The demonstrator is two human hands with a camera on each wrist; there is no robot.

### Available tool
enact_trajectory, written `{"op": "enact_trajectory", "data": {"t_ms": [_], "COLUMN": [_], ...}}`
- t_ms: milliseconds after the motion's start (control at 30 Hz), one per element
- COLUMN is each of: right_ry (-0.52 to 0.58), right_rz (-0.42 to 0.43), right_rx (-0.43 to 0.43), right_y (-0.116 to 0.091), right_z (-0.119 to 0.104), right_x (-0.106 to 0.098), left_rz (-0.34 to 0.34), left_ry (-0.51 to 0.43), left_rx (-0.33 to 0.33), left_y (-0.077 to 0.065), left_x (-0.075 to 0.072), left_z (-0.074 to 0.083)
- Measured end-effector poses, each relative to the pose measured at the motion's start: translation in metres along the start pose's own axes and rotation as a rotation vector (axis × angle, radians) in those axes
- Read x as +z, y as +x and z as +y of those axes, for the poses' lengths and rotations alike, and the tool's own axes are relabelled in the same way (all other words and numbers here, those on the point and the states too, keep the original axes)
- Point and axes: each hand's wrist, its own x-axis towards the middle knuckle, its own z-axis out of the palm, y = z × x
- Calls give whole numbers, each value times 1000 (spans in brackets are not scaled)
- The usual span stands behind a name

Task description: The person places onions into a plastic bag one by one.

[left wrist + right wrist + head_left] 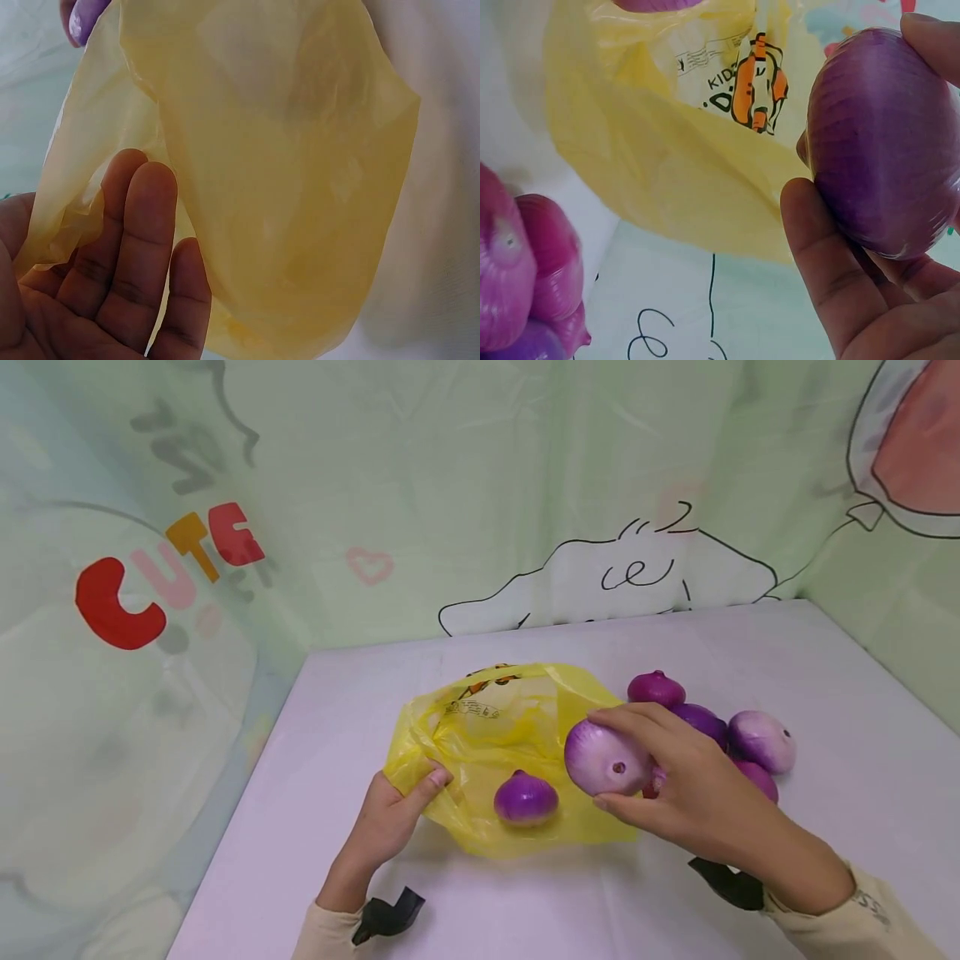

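Observation:
My left hand (393, 814) pinches the rim of a yellow plastic bag (465, 768) between thumb and fingers; the left wrist view shows a fold of its film (75, 225) under the thumb. The bag's mouth gapes toward me, and a purple onion (527, 798) lies within it. My right hand (690, 777) grips a pale purple-and-white onion (606, 758) at the bag's right side, thumb below and fingers above in the head view. Close up in the right wrist view, that onion (885, 142) has a glossy, streaked skin.
Several more onions cluster on the white table (525, 910) at the right, partly behind my right hand: a magenta one (657, 688), a dark purple one (701, 723) and a white-and-purple one (761, 742) among them. A printed curtain (420, 485) stands behind the table.

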Motion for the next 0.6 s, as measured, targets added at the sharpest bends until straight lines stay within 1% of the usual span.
{"op": "enact_trajectory", "data": {"t_ms": [167, 333, 600], "right_ry": [11, 46, 66], "right_rz": [-44, -119, -203], "right_rx": [0, 31, 58], "right_y": [11, 22, 36], "right_z": [-2, -3, -4], "right_x": [6, 14, 33], "left_rz": [-7, -10, -12], "left_ry": [-12, -2, 3], "left_rx": [0, -1, -5], "left_y": [0, 0, 0], "left_x": [0, 1, 1], "left_z": [0, 0, -1]}}
